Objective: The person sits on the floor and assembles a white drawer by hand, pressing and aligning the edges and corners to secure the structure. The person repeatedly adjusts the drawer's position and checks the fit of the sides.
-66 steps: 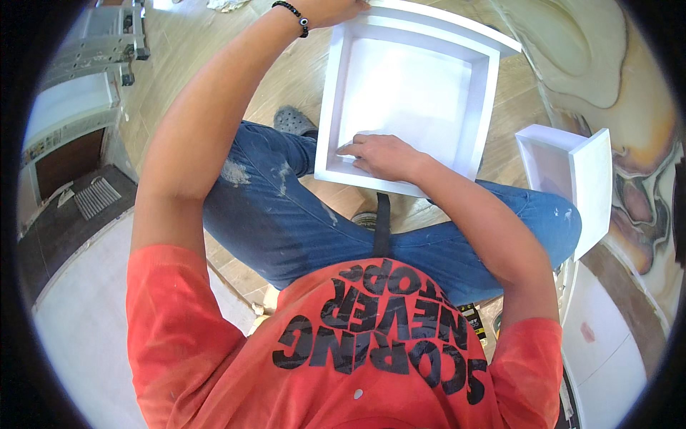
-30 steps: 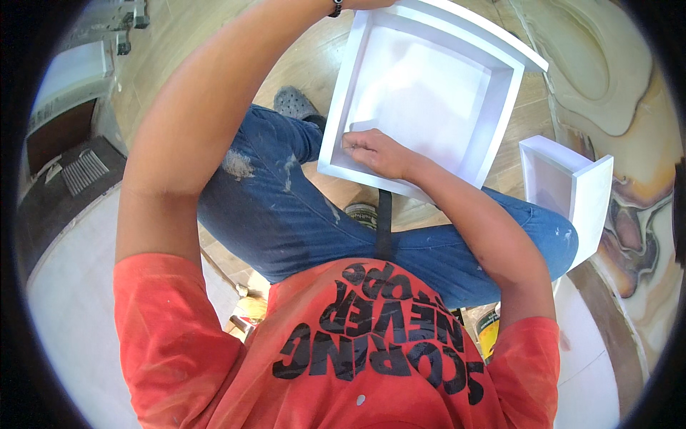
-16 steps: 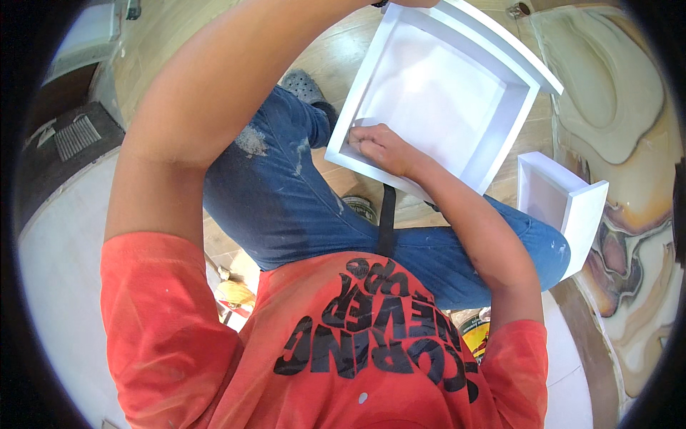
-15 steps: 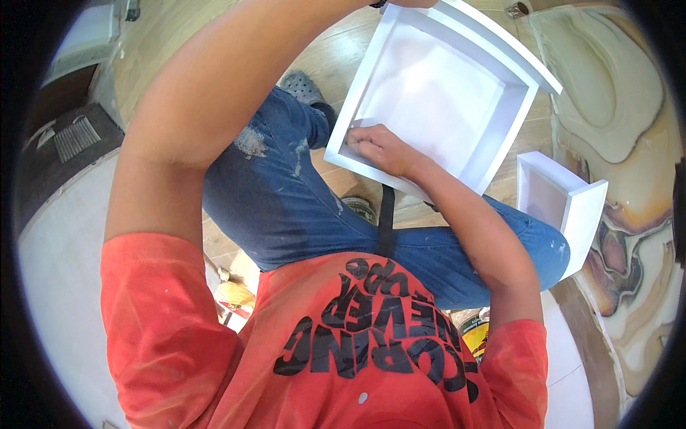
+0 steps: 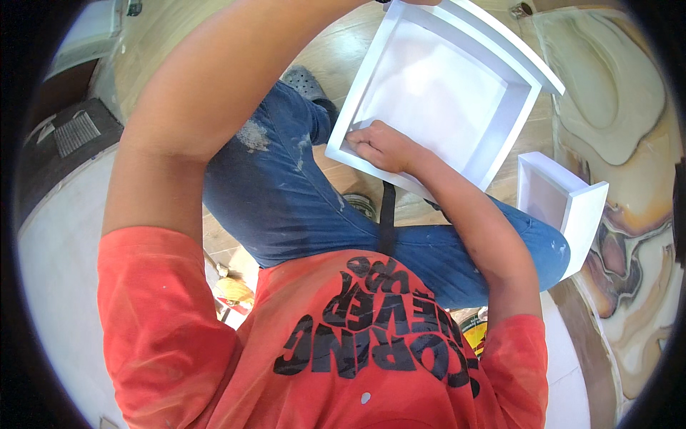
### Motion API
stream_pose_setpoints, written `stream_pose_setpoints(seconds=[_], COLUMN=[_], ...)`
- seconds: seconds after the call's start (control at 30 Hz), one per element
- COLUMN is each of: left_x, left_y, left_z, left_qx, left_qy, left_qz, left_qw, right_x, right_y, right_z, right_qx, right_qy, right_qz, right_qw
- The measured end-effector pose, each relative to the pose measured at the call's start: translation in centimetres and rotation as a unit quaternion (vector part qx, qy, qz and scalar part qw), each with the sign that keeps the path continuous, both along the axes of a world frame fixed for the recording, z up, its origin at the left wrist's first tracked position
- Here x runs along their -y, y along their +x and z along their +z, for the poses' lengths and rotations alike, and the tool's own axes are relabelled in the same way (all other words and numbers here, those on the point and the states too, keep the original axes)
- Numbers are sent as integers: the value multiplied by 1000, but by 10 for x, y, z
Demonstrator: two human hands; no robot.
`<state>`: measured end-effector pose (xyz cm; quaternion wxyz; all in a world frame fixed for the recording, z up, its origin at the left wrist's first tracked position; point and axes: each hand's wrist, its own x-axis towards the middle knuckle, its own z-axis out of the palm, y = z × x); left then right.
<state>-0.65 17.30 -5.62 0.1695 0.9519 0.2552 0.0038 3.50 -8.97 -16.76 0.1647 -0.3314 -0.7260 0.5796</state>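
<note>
A white drawer (image 5: 436,93) with a curved front panel is tilted toward me above the floor, its open side facing up. My left hand (image 5: 418,2) grips its far upper-left corner; most of that hand lies beyond the picture's top edge. Inside the box, my right hand (image 5: 386,146) is closed, knuckles up, against the near-left inner corner. Whatever its fingers may hold is hidden beneath them.
A second, smaller white drawer (image 5: 557,196) stands beside my right knee. Marbled stone-pattern slabs (image 5: 607,93) lie along the right. A can (image 5: 359,205) sits between my legs, and a yellow-labelled container (image 5: 474,332) is near my right hip.
My right hand stays in the same corner with barely any shift. The drawer and my left hand are almost unmoved; the whole view has moved very slightly.
</note>
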Motion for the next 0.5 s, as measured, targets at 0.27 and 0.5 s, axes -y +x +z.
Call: stream_pose_setpoints(seconds=[0.27,0.5], left_x=[-2,3], left_y=[0,-4], left_z=[-4,2], left_qx=[6,12], left_qy=[-2,-8], left_qz=[-7,1], left_qw=[1000,1000], right_x=[6,5], right_y=[1,3], right_z=[-1,-2], right_qx=[-20,-8], right_qy=[-2,1], right_qz=[-53,-31], right_qw=[998,999])
